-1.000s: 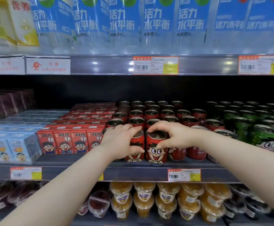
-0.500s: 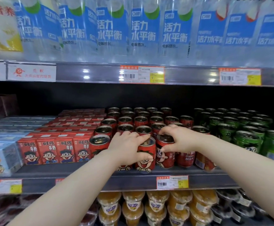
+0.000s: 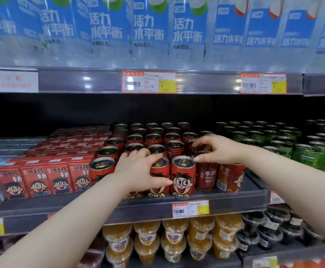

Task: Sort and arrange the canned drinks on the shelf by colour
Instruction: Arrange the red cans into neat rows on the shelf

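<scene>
Head view. My left hand is clamped on a red can in the front row of the middle shelf, thumb across the cartoon face, fingers over the lid. My right hand arches over a can lettered "牛奶 Dairy Milk" further right; I cannot tell whether it grips. Red cans fill the centre. Green cans stand right, red cartons marked "旺仔牛奶" left. Bottles above read "活力水平衡". Price tag: ¥5.00.
</scene>
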